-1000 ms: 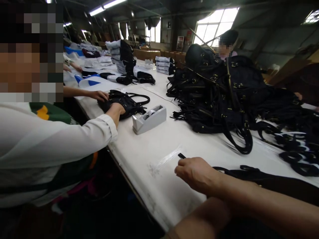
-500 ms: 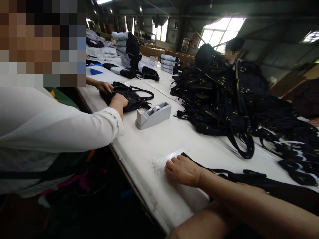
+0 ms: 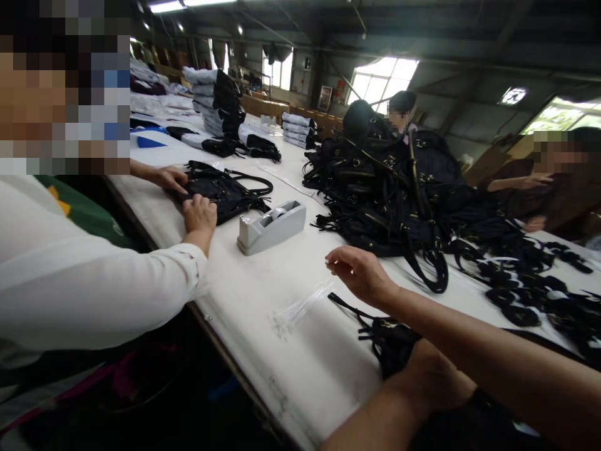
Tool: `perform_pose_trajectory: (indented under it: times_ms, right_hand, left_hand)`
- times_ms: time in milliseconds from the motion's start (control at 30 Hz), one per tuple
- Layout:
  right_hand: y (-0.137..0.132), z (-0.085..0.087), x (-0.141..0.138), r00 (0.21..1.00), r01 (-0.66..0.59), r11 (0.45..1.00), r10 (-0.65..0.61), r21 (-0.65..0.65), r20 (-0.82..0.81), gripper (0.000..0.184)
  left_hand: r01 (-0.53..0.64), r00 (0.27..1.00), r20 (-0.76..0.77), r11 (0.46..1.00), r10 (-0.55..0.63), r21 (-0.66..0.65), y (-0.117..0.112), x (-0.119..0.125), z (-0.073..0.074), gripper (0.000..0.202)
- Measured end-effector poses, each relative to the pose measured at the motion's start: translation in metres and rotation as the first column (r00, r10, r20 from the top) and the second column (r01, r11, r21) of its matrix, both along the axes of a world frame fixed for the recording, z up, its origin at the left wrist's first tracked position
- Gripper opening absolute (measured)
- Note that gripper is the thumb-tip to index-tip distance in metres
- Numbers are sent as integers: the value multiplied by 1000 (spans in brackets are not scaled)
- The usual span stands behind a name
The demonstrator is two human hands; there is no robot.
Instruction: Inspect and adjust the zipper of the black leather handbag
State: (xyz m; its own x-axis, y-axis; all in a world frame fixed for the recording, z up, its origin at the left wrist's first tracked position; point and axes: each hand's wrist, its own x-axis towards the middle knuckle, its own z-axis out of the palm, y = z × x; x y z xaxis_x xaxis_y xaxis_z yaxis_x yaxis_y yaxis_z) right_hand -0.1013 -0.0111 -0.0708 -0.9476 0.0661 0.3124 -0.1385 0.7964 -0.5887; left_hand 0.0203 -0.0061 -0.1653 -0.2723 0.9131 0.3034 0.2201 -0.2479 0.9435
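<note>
My right hand (image 3: 357, 270) is raised over the white table (image 3: 291, 369), its fingers loosely curved and apart from the thumb, with nothing plain between them. Under it and to the right lies a black handbag (image 3: 392, 338) with thin straps, tassels and small gold-coloured fittings. Bent over that bag, my left hand (image 3: 439, 376) grips it; my right forearm crosses above and the fingertips are hidden. Clear plastic strips (image 3: 298, 313) lie on the table to the left of the bag. Beyond them stands a grey tape dispenser (image 3: 272, 228).
At my left a co-worker in a white sleeve (image 3: 154, 282) has both hands on another black handbag (image 3: 230, 194). A large heap of black bags (image 3: 375, 194) fills the far side. Wrapped bags (image 3: 206, 103) are stacked farther back. The table edge (image 3: 235, 363) runs along the left.
My right hand has lifted off the table and away from the strap end and plastic strips. The bag's tassels now show beside my left hand. The view has shifted a little to the right.
</note>
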Motion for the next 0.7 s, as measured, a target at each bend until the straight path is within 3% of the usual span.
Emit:
perform_pose_trajectory:
  times_ms: [33,100,200,267,400,467,633,700]
  right_hand:
    - [2,3,-3,998,67,987,-68,-146,-1,6]
    - [7,9,-7,986,159,891,-161,-425,32,8]
    - [14,20,-9,980,198,740,-146,-642,133,11]
    - [17,24,-7,978,203,735,-115,-647,176,10]
    - [16,26,-1,985,148,825,-72,-545,159,8]
    - [17,29,4,989,113,844,-42,-525,145,8]
    - [46,58,34,971,127,795,-221,-593,-89,12]
    - [67,68,61,948,189,738,-308,-647,-74,17]
  left_hand:
    - [17,1000,-23,1000,-17,11,1,1,-2,23]
    - [23,999,-40,1000,-23,10,1,1,-5,14]
    - [2,1000,1,1000,-2,-8,-4,1,-7,18]
    - [-3,1000,27,1000,4,-9,-7,0,-5,21]
    - [-26,997,67,1000,26,0,-12,-2,0,21]
    - [-30,996,88,999,29,11,-14,-4,3,22]
    - [-2,992,130,1000,-2,29,-19,-5,12,12]
    - [-12,991,135,1000,9,16,-21,-5,16,12]
